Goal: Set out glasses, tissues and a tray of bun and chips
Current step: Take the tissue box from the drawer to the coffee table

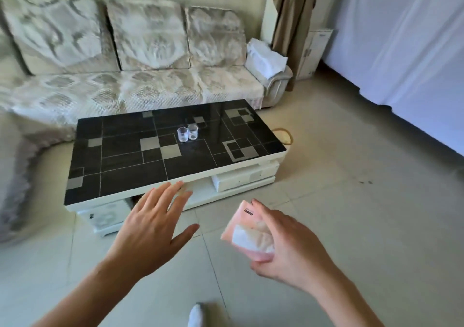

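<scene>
Your right hand [288, 246] is gripping the pink tissue pack [247, 233] by its sides above the floor, short of the worktop [120, 176]; it is probably light, soft and crushable, so keep that grip gentle. Your left hand [150, 228] is reaching forward, fingers spread, holding nothing. Two glasses [187, 133] are standing touching near the worktop's middle, towards its far edge.

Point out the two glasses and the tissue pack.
left glass [182, 135], head view, its clear side wall
right glass [192, 132], head view, its side wall
tissue pack [243, 228], head view, its pink front face
</scene>
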